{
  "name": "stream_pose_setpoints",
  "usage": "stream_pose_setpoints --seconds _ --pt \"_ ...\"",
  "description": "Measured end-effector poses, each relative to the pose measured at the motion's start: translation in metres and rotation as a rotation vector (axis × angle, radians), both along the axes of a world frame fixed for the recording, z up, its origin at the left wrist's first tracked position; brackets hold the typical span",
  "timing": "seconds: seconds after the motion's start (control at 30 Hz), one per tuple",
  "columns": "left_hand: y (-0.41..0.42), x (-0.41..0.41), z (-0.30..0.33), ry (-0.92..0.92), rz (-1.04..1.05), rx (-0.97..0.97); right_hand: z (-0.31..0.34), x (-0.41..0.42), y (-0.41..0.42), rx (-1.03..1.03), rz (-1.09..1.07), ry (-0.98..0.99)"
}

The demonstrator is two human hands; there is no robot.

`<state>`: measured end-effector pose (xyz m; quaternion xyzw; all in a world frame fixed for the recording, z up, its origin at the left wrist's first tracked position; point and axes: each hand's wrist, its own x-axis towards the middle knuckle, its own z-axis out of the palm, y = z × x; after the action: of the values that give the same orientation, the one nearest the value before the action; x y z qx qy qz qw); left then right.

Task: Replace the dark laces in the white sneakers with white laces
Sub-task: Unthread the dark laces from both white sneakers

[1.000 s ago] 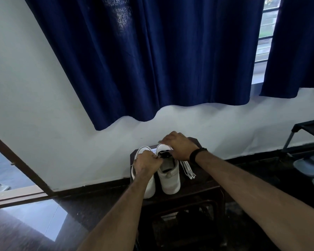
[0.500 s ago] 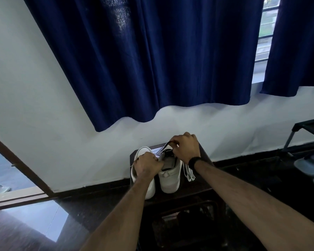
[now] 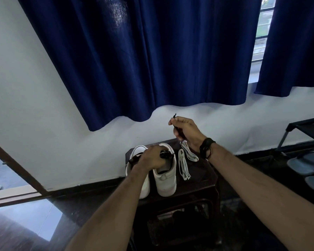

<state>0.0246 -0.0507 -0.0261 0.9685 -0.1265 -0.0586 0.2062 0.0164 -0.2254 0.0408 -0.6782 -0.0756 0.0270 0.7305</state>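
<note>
Two white sneakers stand side by side on a small dark stool [image 3: 203, 185]. My left hand [image 3: 151, 158] lies over the top of the left sneaker [image 3: 143, 189] and reaches onto the right sneaker [image 3: 168, 182], fingers curled at its dark lace [image 3: 166, 155]. My right hand [image 3: 186, 130] is raised above the stool, pinching the free end of the dark lace [image 3: 174, 116]. Two bundles of white laces [image 3: 183, 167] lie on the stool right of the sneakers.
A white wall and dark blue curtains [image 3: 152, 60] are behind the stool. A black shoe rack [image 3: 308, 129] with grey slippers [image 3: 306, 163] stands at the right. A doorway opens at the left over the dark glossy floor.
My right hand has lifted up and to the right from the right sneaker, drawing the dark lace end with it. My left hand stayed on the sneakers.
</note>
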Motion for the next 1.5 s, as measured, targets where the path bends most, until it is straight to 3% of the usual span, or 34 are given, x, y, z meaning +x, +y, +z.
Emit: stream_pose_setpoints --seconds 0.13,0.23,0.3,0.37,0.47,0.6,0.8,1.03,1.2,1.33,1.37,1.47,1.5 --pt "-0.001 0.004 -0.014 -0.073 0.029 0.057 -0.002 -0.018 -0.021 -0.171 0.399 0.098" --pt "0.002 0.004 -0.012 -0.122 0.037 0.017 -0.011 -0.025 -0.038 -0.716 0.698 0.086" --pt "0.003 0.005 -0.008 -0.065 0.002 -0.005 -0.024 -0.016 -0.041 -1.118 0.586 -0.034" --pt "0.004 0.009 -0.004 -0.010 -0.021 -0.012 -0.039 -0.006 -0.034 -1.256 0.299 -0.149" --pt "0.004 0.012 0.004 0.082 -0.027 0.020 -0.062 -0.003 -0.012 -1.148 0.006 -0.115" --pt "0.005 0.018 -0.001 0.054 -0.001 -0.098 -0.076 -0.005 0.010 -0.823 -0.120 0.050" --pt "0.005 0.022 -0.006 0.044 -0.057 -0.066 -0.073 -0.012 0.014 -0.850 -0.132 -0.042" --pt "0.006 0.024 0.000 0.121 0.123 -0.394 -0.082 -0.024 0.016 -0.799 -0.237 -0.056" --pt "0.008 0.022 0.006 0.190 0.028 -0.362 -0.083 -0.029 0.016 -0.685 -0.319 -0.007" --pt "0.009 0.017 0.008 0.161 0.119 -0.655 -0.085 -0.032 0.013 -0.654 -0.326 0.009" --pt "0.013 0.018 0.007 0.175 0.125 -0.638 -0.085 -0.033 0.013 -0.653 -0.328 0.013" --pt "0.020 0.014 0.013 0.214 0.013 -0.175 -0.083 -0.034 0.016 -0.639 -0.327 0.027" --pt "0.019 0.012 0.019 0.212 -0.002 -0.164 -0.082 -0.034 0.018 -0.636 -0.326 0.023"
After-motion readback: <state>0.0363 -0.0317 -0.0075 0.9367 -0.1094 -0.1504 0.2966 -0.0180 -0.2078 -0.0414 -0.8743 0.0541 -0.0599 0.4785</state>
